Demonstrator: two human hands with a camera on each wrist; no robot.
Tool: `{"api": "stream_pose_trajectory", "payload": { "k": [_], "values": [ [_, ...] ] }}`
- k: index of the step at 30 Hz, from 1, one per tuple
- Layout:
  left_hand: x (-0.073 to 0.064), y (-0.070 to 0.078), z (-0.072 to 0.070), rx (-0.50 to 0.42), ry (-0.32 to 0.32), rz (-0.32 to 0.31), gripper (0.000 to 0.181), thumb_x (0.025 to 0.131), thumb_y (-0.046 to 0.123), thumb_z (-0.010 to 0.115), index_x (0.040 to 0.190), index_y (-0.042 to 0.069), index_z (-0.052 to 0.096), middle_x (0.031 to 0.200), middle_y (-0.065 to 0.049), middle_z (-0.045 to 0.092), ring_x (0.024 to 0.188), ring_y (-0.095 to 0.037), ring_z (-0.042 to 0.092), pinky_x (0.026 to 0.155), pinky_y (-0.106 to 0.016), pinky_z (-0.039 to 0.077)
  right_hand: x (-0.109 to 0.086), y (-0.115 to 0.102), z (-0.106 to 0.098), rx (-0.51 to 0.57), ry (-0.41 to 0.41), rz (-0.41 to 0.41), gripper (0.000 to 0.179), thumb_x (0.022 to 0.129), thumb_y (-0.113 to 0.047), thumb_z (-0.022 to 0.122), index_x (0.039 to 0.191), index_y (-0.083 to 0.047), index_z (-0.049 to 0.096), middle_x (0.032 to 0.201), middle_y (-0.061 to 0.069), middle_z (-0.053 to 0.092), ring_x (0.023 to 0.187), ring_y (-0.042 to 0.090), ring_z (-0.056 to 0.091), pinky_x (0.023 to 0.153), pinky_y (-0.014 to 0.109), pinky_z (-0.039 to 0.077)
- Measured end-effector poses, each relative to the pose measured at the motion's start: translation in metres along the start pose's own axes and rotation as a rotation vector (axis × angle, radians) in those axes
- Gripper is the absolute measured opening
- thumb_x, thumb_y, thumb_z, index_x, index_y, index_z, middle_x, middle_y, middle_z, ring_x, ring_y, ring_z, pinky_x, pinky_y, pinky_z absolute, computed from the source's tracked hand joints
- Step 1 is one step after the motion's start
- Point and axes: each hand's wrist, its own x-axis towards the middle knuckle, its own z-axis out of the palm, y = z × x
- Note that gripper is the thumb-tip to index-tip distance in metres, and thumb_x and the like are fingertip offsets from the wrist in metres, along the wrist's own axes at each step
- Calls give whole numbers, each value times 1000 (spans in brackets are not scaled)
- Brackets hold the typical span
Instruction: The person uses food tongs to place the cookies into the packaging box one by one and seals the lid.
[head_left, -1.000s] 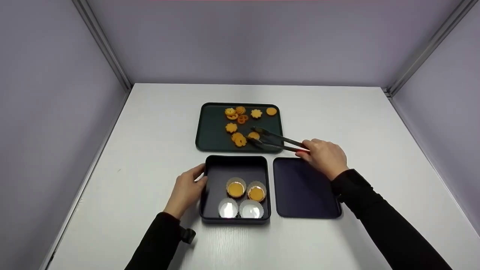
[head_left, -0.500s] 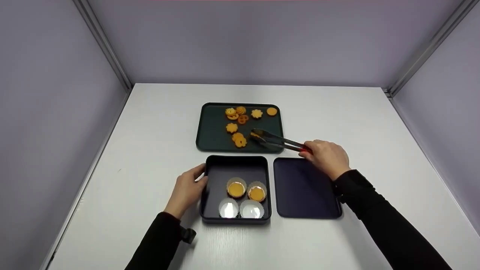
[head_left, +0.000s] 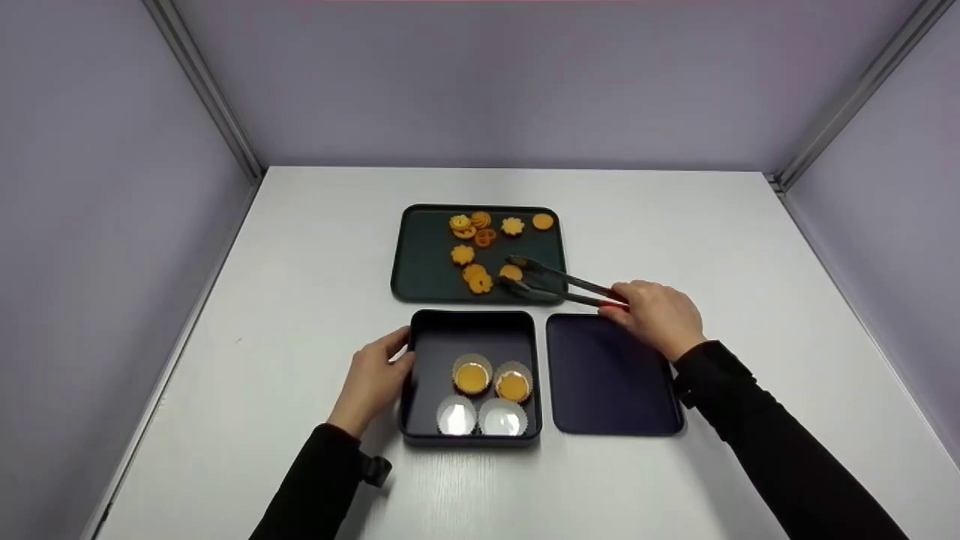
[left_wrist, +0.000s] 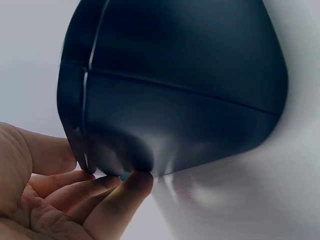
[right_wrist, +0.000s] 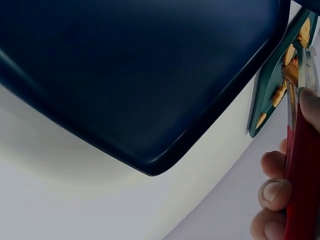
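Note:
My right hand (head_left: 660,319) grips the red handles of a pair of tongs (head_left: 570,289), also seen in the right wrist view with the red handle (right_wrist: 303,175) under the fingers. The tongs' tips are spread on either side of a round cookie (head_left: 511,272) on the dark green tray (head_left: 420,277). My left hand (head_left: 373,382) holds the left wall of a dark square box (head_left: 439,330), thumb at the rim. In it stand paper cups: two with a yellow cookie, such as the near cookie (head_left: 472,379), and two with none, one being a white cup (head_left: 503,418).
Several cookies and a pretzel (head_left: 485,238) lie on the green tray behind the box. A dark blue flat lid or tray (head_left: 611,382) lies right of the box, under my right forearm. Grey panels (head_left: 510,90) border the white table (head_left: 315,262).
The tongs closed around the round cookie half a second ago and are spread again now, with the cookie still on the tray. My left hand and the box have stayed put.

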Motion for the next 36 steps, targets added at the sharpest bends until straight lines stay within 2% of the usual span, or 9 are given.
{"api": "stream_pose_trajectory", "payload": {
  "k": [10, 19, 25, 36],
  "values": [
    [0, 0, 0, -7, -4, -15, 50, 101, 9, 60, 150, 1, 50, 146, -19, 56, 140, -35, 48, 116, -50, 40, 1, 2, -1, 31, -32, 33, 25, 86, -35, 82, 93, -13, 73, 77, 0, 69, 69, 26, 66, 59, 47, 51],
    [0, 0, 0, -8, 8, -15, 50, 101, 8, 60, 149, 1, 51, 144, -19, 58, 139, -35, 49, 115, -50, 41, -1, 4, 1, 20, -14, 28, 26, 85, -35, 84, 92, -13, 72, 74, 0, 66, 65, 24, 62, 55, 45, 48],
    [0, 1, 0, -13, -13, -40, 52, 102, 10, 59, 152, 1, 47, 149, -18, 54, 141, -35, 48, 116, -50, 40, -3, 4, -1, 22, 0, 29, 28, 84, -37, 85, 94, -13, 74, 75, 0, 67, 64, 25, 62, 54, 46, 48],
    [0, 1, 0, -9, -3, -18, 50, 102, 9, 59, 150, 0, 49, 146, -19, 56, 139, -36, 50, 115, -50, 41, -11, 7, -11, 31, -57, 57, 26, 85, -36, 84, 88, -14, 71, 69, -3, 62, 61, 20, 57, 52, 39, 43]
  ]
}}
